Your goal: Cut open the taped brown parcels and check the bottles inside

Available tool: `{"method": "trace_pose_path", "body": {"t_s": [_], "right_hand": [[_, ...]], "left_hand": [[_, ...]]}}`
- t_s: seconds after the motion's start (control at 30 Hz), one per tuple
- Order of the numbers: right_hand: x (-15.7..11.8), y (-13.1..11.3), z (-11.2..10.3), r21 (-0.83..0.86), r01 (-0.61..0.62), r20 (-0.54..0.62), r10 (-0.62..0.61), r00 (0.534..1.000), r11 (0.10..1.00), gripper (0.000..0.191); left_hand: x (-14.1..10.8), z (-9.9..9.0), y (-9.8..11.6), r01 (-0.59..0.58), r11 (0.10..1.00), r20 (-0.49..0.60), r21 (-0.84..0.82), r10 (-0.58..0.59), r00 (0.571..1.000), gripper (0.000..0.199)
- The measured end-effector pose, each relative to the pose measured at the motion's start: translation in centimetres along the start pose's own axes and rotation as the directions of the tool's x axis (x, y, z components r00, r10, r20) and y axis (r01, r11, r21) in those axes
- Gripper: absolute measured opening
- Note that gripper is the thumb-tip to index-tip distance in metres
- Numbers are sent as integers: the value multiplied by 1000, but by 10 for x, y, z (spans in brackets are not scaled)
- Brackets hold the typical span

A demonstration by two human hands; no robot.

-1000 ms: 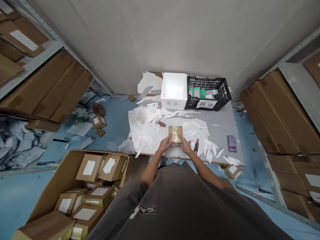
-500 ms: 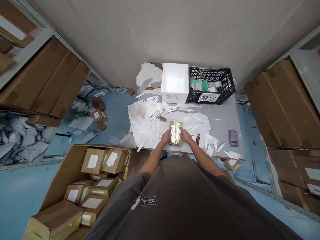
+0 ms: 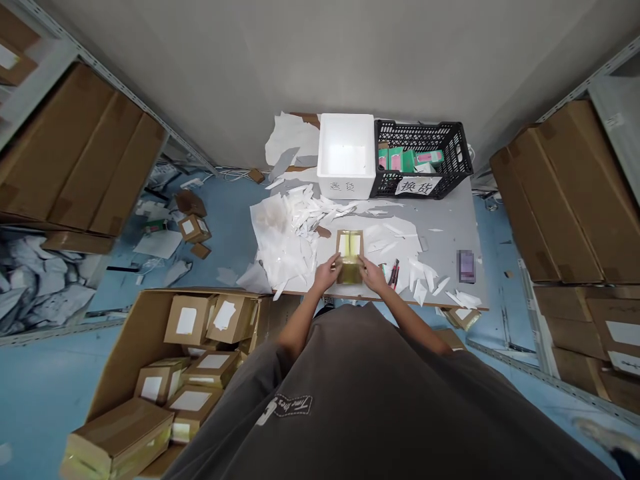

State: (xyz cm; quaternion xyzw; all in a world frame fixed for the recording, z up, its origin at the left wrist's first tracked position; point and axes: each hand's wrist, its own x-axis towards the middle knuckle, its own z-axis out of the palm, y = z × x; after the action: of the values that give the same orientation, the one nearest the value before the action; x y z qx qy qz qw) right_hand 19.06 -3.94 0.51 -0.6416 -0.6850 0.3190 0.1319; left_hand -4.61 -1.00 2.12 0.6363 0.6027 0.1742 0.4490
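Note:
A small brown box [image 3: 350, 247] with a white label and shiny yellowish tape lies at the table's front edge. My left hand [image 3: 327, 272] grips its left side, and my right hand [image 3: 373, 273] grips its right side. Just right of my right hand is a red and black tool [image 3: 395, 273], perhaps a cutter. White paper scraps [image 3: 300, 213] are heaped left of the box, with more strips [image 3: 423, 273] to the right.
A white foam bin [image 3: 346, 187] and a black crate [image 3: 417, 180] holding green boxes stand at the table's back. A large carton [image 3: 113, 360] of taped boxes is at lower left. Shelves with cartons flank both sides. A shoe [image 3: 600, 437] shows at lower right.
The box's front part now shows yellowish tape where the label was brighter, and my hands hold it lower along its sides. A shoe has appeared at lower right. The view has shifted slightly.

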Motion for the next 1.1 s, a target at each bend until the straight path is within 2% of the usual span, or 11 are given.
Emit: {"method": "trace_pose_path", "body": {"t_s": [0.1, 0.27, 0.37, 0.5, 0.53, 0.67, 0.8, 0.87, 0.93, 1.0, 1.1], "right_hand": [[27, -6, -20, 20, -34, -37, 35, 999, 999, 65], [49, -6, -19, 146, -29, -47, 36, 998, 989, 61], [34, 3, -12, 146, 3, -27, 1, 1000, 989, 65], [-5, 8, 4, 67, 38, 83, -43, 996, 997, 91], [-13, 6, 8, 52, 28, 90, -33, 995, 998, 94], [-24, -7, 7, 35, -30, -10, 30, 999, 999, 88], [-3, -16, -20, 82, -29, -126, 39, 991, 996, 72], [12, -18, -24, 100, -42, -151, 57, 987, 994, 69], [27, -17, -16, 109, -44, -135, 59, 989, 993, 70], [36, -11, 1, 120, -47, -85, 58, 995, 992, 70], [38, 10, 22, 141, -25, -64, 35, 997, 990, 68]], "left_hand": [[16, -13, 15, 0, 999, -107, -36, -4, 994, 53], [28, -1, 16, -21, 999, 43, -33, 23, 999, 61], [20, 8, 4, -109, 993, 16, -43, 110, 994, 66], [3, 17, -11, -140, 989, 125, -47, 145, 982, 107], [-1, 19, -13, -138, 989, 124, -53, 144, 982, 109], [-7, 19, -8, -74, 995, 37, -73, 77, 996, 96], [3, 10, 3, 2, 987, -165, -160, -28, 986, 81], [11, 12, 5, 14, 984, -234, -180, -57, 971, 75], [19, 20, 1, 25, 991, -190, -130, -49, 981, 77], [23, 29, -8, 11, 999, -51, -46, -13, 999, 80], [29, 34, -23, -36, 997, 133, 69, 27, 991, 82]]}}
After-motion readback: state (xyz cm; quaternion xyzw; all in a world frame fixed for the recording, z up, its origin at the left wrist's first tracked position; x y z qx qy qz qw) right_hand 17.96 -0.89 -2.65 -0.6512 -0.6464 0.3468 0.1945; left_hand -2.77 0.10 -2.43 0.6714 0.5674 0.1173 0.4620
